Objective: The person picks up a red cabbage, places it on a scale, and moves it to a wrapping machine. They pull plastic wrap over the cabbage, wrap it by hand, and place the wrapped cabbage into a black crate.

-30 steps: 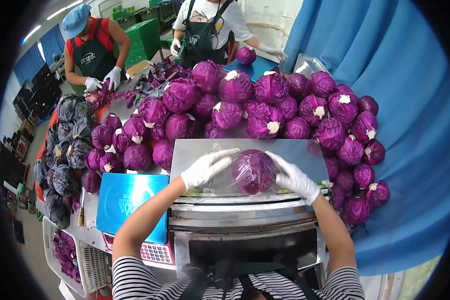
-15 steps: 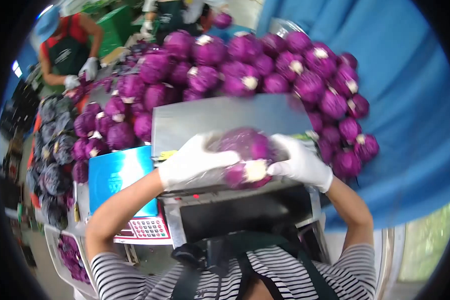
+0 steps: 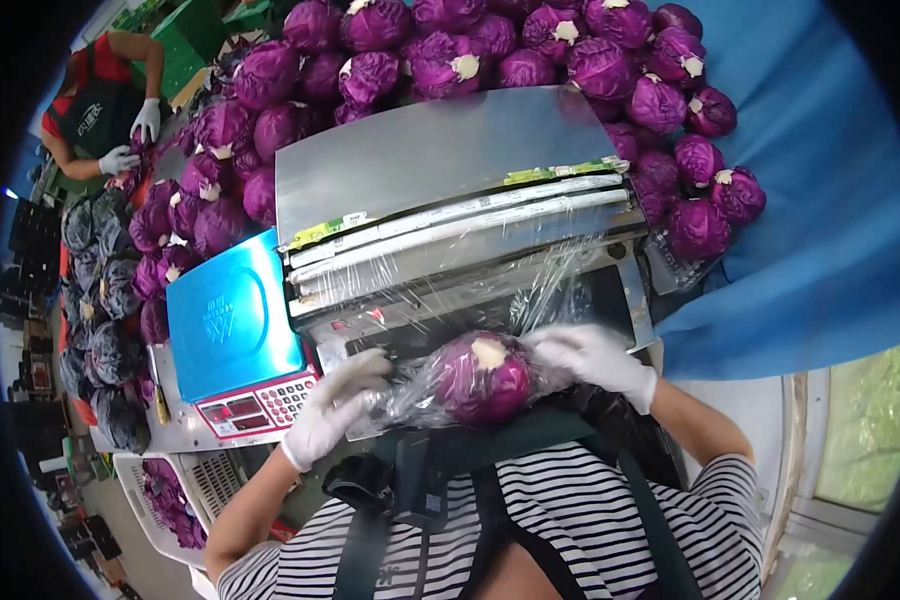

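The red cabbage (image 3: 482,380) I hold close to my chest is round and deep purple, its pale cut stem turned upward. Clear cling film (image 3: 555,285) drapes around it, crinkled, and stretches away from me in a glinting sheet.

Glossy clear film (image 3: 530,300); brushed metal wrapper plate (image 3: 420,160); matt white gloves (image 3: 330,410).

Left hand (image 3: 335,405) and right hand (image 3: 595,358), both gloved, have a cabbage (image 3: 483,380) between them, stem end up, film (image 3: 560,275) bunched round it. The film runs back to the wrapper (image 3: 430,150). Blue scale (image 3: 232,320) sits just left of it, with a cabbage pile (image 3: 450,50) behind.
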### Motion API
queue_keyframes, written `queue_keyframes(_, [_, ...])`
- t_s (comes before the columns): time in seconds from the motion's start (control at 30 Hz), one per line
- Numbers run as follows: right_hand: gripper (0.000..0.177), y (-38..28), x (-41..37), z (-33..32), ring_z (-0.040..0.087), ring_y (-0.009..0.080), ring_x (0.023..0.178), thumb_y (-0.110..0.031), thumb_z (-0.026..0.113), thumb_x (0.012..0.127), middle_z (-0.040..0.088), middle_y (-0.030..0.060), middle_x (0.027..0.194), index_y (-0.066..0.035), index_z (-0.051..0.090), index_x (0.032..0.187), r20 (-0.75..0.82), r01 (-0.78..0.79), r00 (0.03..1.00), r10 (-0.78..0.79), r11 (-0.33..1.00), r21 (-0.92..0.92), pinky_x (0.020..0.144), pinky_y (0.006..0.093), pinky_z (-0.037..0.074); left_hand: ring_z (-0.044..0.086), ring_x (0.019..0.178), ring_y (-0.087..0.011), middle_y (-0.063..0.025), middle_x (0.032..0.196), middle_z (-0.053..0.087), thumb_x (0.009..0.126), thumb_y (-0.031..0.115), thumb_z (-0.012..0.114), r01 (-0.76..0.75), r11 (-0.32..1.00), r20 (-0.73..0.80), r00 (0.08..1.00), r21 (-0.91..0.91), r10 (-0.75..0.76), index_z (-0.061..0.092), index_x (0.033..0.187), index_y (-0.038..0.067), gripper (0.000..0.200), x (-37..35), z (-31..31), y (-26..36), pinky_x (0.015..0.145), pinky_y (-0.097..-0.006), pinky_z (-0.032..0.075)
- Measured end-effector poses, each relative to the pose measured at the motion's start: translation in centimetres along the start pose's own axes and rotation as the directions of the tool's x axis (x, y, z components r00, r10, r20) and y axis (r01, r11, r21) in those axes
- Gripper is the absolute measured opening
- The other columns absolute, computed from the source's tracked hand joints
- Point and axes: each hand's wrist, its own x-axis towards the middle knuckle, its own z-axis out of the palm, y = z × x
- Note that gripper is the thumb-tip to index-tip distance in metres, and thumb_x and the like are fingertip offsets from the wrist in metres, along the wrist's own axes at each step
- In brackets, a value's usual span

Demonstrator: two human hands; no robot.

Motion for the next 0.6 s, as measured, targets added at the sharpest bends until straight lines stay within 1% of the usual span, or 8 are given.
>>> queue_keyframes(0.07, [0.031, 1.0, -1.4, -2.2, 0.059, 0.0222, 0.099, -0.008, 0.062, 0.081, 0.062, 0.0107, 0.108, -0.005, 0.061, 0.111, -0.232, 0.285, 0.906, -0.354, 0.916, -0.283, 0.088, 0.0312, 0.045, 0.045, 0.124, -0.0331, -0.0190, 0.130, 0.048, 0.065, 0.008, 0.072, -0.198, 0.715, 0.023, 0.969, 0.670, 0.247, 0.047, 0.130, 0.009, 0.069, -1.5, -1.0, -1.4, 0.103, -0.0420, 0.036])
queue_keyframes(0.13, [0.057, 3.0, -2.9, -3.5, 0.049, 0.0313, 0.113, -0.010, 0.066, 0.071, 0.048, 0.0169, 0.126, -0.003, 0.050, 0.125, -0.246, 0.227, 0.856, -0.455, 0.758, -0.612, 0.096, 0.0403, 0.040, 0.041, 0.126, -0.0395, -0.0203, 0.137, 0.040, 0.056, 0.012, 0.076, -0.334, 0.279, 0.204, 0.891, 0.900, 0.406, 0.046, 0.130, 0.011, 0.080, -1.7, -0.9, -1.9, 0.103, -0.0479, 0.035])
queue_keyframes(0.17, [0.065, 3.6, -3.7, -3.6, 0.045, 0.0346, 0.118, -0.010, 0.067, 0.068, 0.043, 0.0192, 0.131, -0.002, 0.045, 0.129, -0.200, 0.182, 0.844, -0.498, 0.617, -0.766, 0.099, 0.0434, 0.037, 0.039, 0.127, -0.0422, -0.0229, 0.138, 0.038, 0.056, 0.011, 0.076, -0.321, 0.208, 0.199, 0.867, 0.924, 0.456, 0.047, 0.128, 0.011, 0.078, -1.6, -0.6, -2.8, 0.104, -0.0509, 0.033])
queue_keyframes(0.27, [0.069, 6.9, -3.8, -1.8, 0.035, 0.0402, 0.129, -0.006, 0.064, 0.065, 0.034, 0.0215, 0.139, -0.005, 0.044, 0.132, -0.067, 0.225, 0.878, -0.473, 0.533, -0.815, 0.107, 0.0463, 0.028, 0.037, 0.125, -0.0482, -0.0292, 0.136, 0.035, 0.054, 0.012, 0.080, -0.294, 0.290, 0.031, 0.750, 0.910, 0.661, 0.047, 0.126, 0.011, 0.079, 0.7, 0.4, -5.2, 0.102, -0.0537, 0.033])
queue_keyframes(0.4, [0.033, 10.2, -1.9, 0.8, 0.044, 0.0290, 0.124, -0.015, 0.066, 0.074, 0.054, 0.0058, 0.125, -0.019, 0.066, 0.107, -0.132, 0.227, 0.763, -0.633, 0.454, -0.861, 0.102, 0.0450, 0.037, 0.052, 0.116, -0.0332, -0.0093, 0.113, 0.061, 0.060, 0.012, 0.074, -0.402, 0.251, 0.095, 0.668, 0.881, 0.738, 0.061, 0.081, 0.008, 0.025, 2.9, 2.1, -4.6, 0.098, -0.0490, 0.038])
queue_keyframes(0.47, [0.030, 11.2, -2.0, 0.3, 0.046, 0.0274, 0.122, -0.020, 0.068, 0.072, 0.059, 0.0037, 0.119, -0.019, 0.068, 0.102, -0.084, 0.256, 0.746, -0.660, 0.402, -0.879, 0.101, 0.0446, 0.038, 0.054, 0.113, -0.0312, -0.0074, 0.108, 0.062, 0.060, 0.013, 0.074, -0.434, 0.292, 0.100, 0.683, 0.852, 0.724, 0.061, 0.080, 0.009, 0.024, 2.1, 1.6, -4.8, 0.098, -0.0480, 0.039])
queue_keyframes(0.53, [0.020, 9.1, -3.3, -0.2, 0.049, 0.0288, 0.120, -0.020, 0.067, 0.075, 0.063, 0.0039, 0.113, -0.018, 0.069, 0.095, -0.293, 0.373, 0.782, -0.550, 0.790, -0.487, 0.103, 0.0447, 0.036, 0.059, 0.105, -0.0294, -0.0046, 0.095, 0.064, 0.061, 0.011, 0.071, -0.485, 0.412, 0.084, 0.719, 0.771, 0.690, 0.061, 0.079, 0.010, 0.020, 1.3, 1.8, -4.6, 0.096, -0.0462, 0.041])
queue_keyframes(0.6, [0.014, 5.1, -5.1, 0.2, 0.048, 0.0294, 0.122, -0.022, 0.062, 0.084, 0.065, 0.0089, 0.110, -0.010, 0.067, 0.089, -0.443, 0.258, 0.831, -0.337, 0.938, -0.230, 0.105, 0.0433, 0.031, 0.059, 0.103, -0.0290, -0.0045, 0.093, 0.064, 0.063, 0.010, 0.070, -0.503, 0.475, 0.056, 0.727, 0.722, 0.684, 0.061, 0.079, 0.009, 0.018, 0.4, 2.3, -3.3, 0.096, -0.0459, 0.041])
